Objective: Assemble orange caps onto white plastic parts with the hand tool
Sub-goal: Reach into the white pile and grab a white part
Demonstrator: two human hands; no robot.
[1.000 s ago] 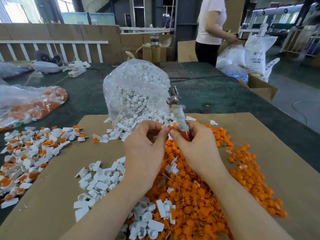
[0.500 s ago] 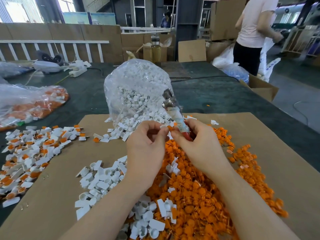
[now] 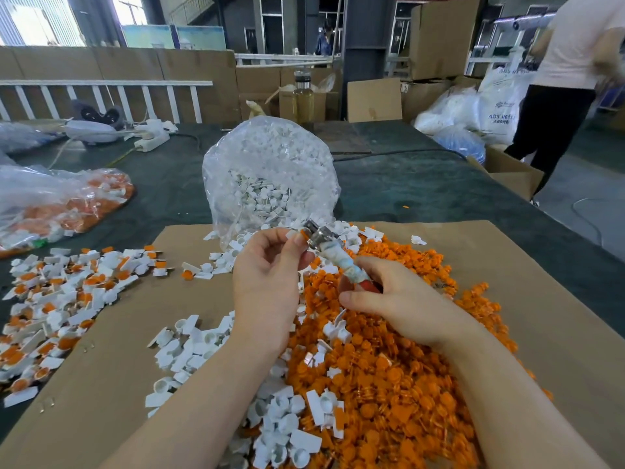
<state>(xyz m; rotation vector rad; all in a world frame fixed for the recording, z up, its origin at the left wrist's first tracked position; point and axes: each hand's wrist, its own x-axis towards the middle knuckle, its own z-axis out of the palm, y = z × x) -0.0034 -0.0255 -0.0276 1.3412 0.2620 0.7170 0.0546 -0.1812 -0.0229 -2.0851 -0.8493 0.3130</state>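
We saw left hand (image 3: pixel 270 282) pinching white part (image 3: pixel 293 233) with orange cap (image 3: pixel 304 235) against metal tip of hand tool (image 3: pixel 333 253); right hand (image 3: pixel 399 299) gripping tool handle at 4 o'clock, above orange caps pile (image 3: pixel 389 367).

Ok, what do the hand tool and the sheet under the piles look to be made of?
Hand tool: its head looks like bare metal, silvery with bright glints; the shaft seems wrapped in pale, worn tape, with a red grip, probably plastic, in the right hand. Sheet: matte brown, flat, most likely cardboard.
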